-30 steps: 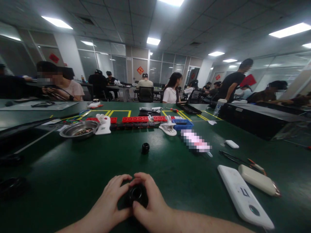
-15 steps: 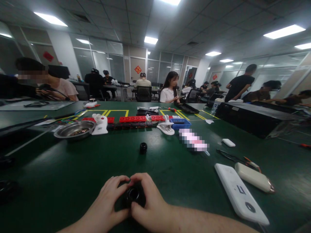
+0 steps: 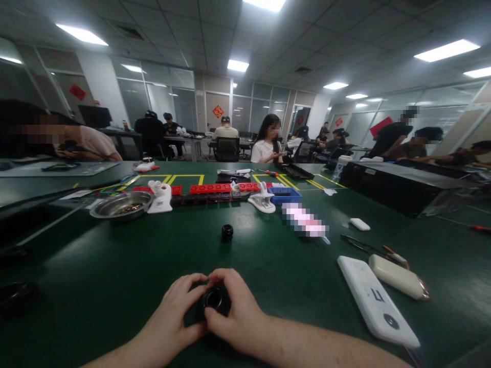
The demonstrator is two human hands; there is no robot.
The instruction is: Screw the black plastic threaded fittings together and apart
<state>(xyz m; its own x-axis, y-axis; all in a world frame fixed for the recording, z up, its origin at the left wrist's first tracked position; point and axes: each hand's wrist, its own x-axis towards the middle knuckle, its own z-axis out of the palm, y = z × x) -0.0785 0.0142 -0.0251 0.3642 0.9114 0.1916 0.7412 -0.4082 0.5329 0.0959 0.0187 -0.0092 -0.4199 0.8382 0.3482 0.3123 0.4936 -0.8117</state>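
Note:
A black ring-shaped part (image 3: 221, 302) with a round hole in its top sits low in front of me, between my two hands. My right hand (image 3: 242, 317) curls round its right side, the thumb against the near rim and the fingers at the far side. From the left, my left hand (image 3: 177, 312) closes round the same part, its fingertips meeting the right hand's at the far side. Farther off on the green table stands a similar small black ring-shaped part (image 3: 227, 232). The underside of the held part is hidden.
A metal bowl (image 3: 121, 205) with small parts, white clips (image 3: 263, 198), red strips (image 3: 210, 188) and a blue tray (image 3: 284, 196) line the back. White power bank (image 3: 378, 301), cream pouch (image 3: 399, 277) and pliers lie right. More black parts (image 3: 17, 298) lie left.
Both hands remain round the black part, with the right fingers and thumb slightly shifted. The view has moved a little. A person at the left leans lower; the standing person at the right has shifted right.

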